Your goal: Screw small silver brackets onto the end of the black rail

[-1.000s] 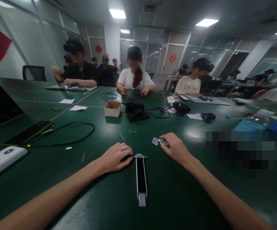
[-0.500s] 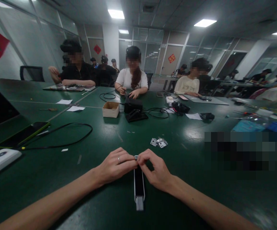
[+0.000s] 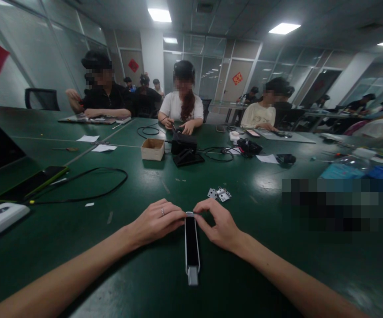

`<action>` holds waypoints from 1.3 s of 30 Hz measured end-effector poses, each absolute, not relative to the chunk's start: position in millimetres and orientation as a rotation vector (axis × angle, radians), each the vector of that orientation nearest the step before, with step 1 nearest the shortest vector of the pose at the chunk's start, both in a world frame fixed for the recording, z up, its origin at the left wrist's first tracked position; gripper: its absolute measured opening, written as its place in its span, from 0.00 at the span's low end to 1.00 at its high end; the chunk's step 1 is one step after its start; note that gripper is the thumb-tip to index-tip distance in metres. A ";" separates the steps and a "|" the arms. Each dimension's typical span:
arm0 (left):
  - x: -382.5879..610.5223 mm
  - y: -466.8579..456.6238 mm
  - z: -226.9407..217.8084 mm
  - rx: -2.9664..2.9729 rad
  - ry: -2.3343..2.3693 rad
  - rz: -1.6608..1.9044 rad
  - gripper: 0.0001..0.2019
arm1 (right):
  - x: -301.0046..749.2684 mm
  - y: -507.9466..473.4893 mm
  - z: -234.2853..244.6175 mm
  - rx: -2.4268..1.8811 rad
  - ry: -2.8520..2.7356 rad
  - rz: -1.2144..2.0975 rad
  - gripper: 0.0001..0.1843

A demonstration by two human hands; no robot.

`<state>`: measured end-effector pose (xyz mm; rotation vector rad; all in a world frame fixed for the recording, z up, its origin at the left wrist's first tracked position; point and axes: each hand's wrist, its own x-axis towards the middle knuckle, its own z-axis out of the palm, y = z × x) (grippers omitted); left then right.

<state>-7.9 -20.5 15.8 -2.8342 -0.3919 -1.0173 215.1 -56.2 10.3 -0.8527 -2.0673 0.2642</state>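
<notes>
A long, narrow device [image 3: 192, 243] with a black face and a white rim lies on the green table, pointing away from me. Out of its near end sticks a short silver-grey tab [image 3: 193, 277]. At the far end, my left hand [image 3: 161, 221] has its closed fingers against the left edge; it wears a ring. My right hand [image 3: 218, 225] pinches the same end from the right, thumb and index finger curled. Whether a small part sits between the fingertips I cannot tell. Beyond the right hand lie several small metal plates [image 3: 223, 194] with holes.
A white device [image 3: 4, 221], a phone with a green edge [image 3: 32, 182] and a black cable [image 3: 118, 183] lie to the left. Farther off stand a small open box [image 3: 152, 150] and a black device [image 3: 184, 145]. Co-workers sit across the table. A blurred patch covers something at right.
My fingertips have drawn a little apart, the right hand slightly rightward, uncovering the device's far end. The view has shifted slightly; the device lies in about the same place.
</notes>
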 end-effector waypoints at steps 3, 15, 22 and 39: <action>-17.9 -10.5 10.6 -2.862 -0.565 -0.852 0.08 | 230.4 -45.9 9.7 -0.982 -2.247 0.106 0.06; -17.6 -6.0 -0.1 -3.034 -0.768 -0.550 0.08 | 231.9 -43.0 7.1 -1.086 -2.457 0.128 0.09; -14.0 -8.3 0.9 -3.080 -0.812 -0.580 0.11 | 229.0 -44.6 8.9 -1.106 -2.459 0.178 0.06; -8.2 -15.1 9.0 -3.277 -1.181 -0.740 0.07 | 231.1 -42.8 2.7 -1.073 -2.450 0.207 0.05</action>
